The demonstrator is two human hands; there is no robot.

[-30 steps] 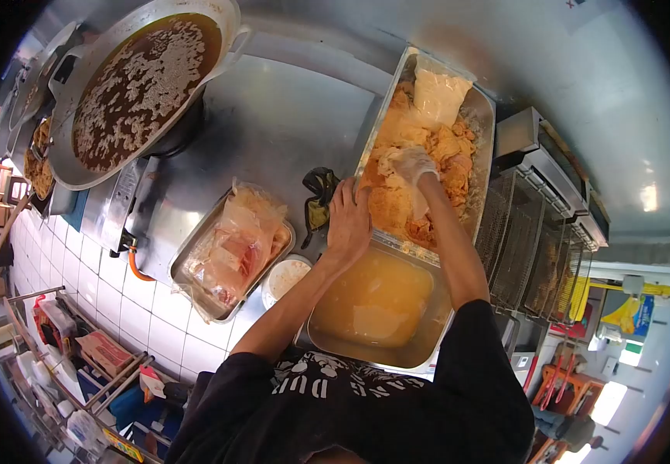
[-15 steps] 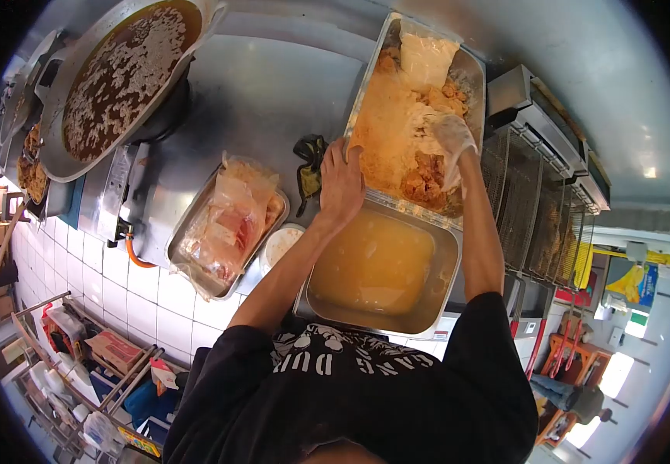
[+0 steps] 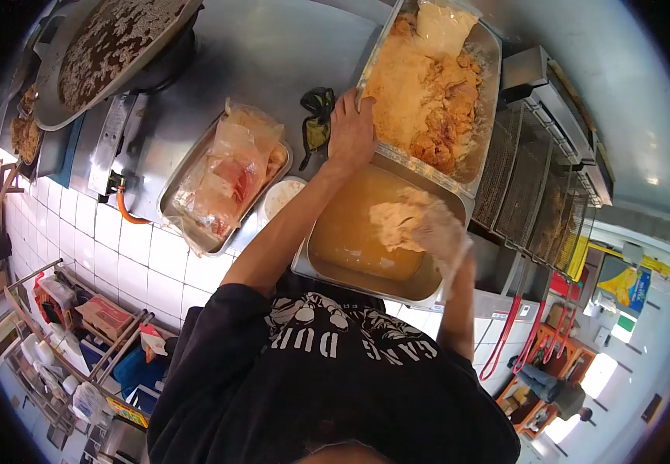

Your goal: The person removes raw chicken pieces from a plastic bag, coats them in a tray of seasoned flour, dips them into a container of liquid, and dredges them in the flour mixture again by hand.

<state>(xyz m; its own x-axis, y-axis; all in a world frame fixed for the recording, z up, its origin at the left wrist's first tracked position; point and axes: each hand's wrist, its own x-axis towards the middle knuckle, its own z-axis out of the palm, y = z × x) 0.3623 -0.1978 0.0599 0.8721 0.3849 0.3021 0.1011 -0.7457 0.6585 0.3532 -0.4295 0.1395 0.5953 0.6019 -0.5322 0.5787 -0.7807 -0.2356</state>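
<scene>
My right hand [image 3: 444, 234], in a clear plastic glove and blurred by motion, holds a flour-coated piece of meat [image 3: 400, 220] over the tray of yellowish liquid [image 3: 342, 240]. My left hand [image 3: 352, 133] is bare and rests with fingers spread on the near left corner of the metal tray of orange flour [image 3: 397, 93]. Coated pieces [image 3: 447, 116] lie along the right side of that tray, and a bag of pale flour [image 3: 444, 29] lies at its far end. Left of my left hand is a crumpled black and yellow bag [image 3: 317, 124].
A tray with bagged raw meat [image 3: 226, 182] and a white tub [image 3: 282, 197] stand to the left. A large pan of dark oil [image 3: 110, 50] is at the upper left. Wire baskets [image 3: 528, 170] hang at the right. Another person [image 3: 567, 398] is in the far right background.
My right hand has moved from the flour tray down over the liquid tray, now with a coated piece in it. My left hand stays on the tray's corner.
</scene>
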